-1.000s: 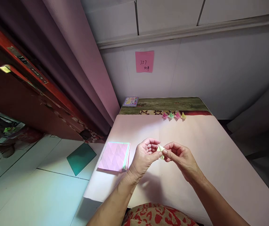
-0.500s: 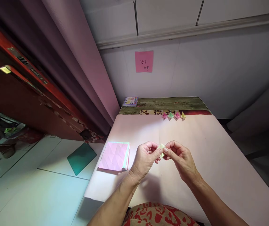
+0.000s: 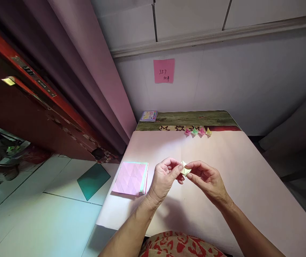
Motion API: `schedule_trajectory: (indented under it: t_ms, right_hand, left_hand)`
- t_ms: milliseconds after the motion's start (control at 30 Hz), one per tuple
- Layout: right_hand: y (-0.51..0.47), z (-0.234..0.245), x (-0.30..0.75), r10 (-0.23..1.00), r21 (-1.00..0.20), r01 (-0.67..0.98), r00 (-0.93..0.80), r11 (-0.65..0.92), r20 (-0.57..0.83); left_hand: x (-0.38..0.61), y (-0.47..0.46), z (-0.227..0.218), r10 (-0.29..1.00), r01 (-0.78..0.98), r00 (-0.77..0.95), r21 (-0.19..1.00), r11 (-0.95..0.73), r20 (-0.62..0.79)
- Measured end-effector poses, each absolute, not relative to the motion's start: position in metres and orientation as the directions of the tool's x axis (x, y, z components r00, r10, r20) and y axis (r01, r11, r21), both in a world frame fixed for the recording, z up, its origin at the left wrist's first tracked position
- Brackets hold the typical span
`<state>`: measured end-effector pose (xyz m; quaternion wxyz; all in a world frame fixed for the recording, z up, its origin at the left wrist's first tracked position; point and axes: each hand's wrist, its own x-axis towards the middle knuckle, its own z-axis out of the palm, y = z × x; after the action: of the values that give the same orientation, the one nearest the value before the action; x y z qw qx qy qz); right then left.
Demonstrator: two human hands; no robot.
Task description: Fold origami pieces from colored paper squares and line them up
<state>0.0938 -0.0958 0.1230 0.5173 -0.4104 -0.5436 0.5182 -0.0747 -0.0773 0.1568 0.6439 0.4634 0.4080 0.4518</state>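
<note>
From here the left hand pinches the small folded paper above the table; the right hand frames its edge (gripping or not, I can't tell), so corners should be matched exactly before creasing

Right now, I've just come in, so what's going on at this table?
A person pinches a small pale folded paper in the left hand, with the right hand at its edge. A pink-topped paper stack lies on the table's left side. Four small paper shapes line the far side: two pink, one green, one yellow.
</note>
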Motion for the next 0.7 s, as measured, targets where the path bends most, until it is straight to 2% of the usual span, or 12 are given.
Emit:
schedule_trajectory:
  t_ms: [133, 333, 700]
  right_hand:
    - [-0.096, 0.127, 0.095, 0.982, -0.982, -0.154, -0.137, 0.112, 0.134]
    - [-0.098, 0.133, 0.093, 0.979, -0.975, -0.186, -0.141, 0.12, 0.147]
    - [-0.099, 0.134, 0.093, 0.975, -0.977, -0.122, -0.114, 0.176, 0.19]
  left_hand:
    - [-0.081, -0.079, 0.158, 0.934, -0.198, 0.354, 0.973, 0.122, -0.045]
    - [-0.082, -0.078, 0.154, 0.961, -0.151, 0.276, 0.988, 0.035, 0.008]
    - [-0.082, -0.081, 0.16, 0.95, -0.176, 0.311, 0.984, 0.034, 0.023]
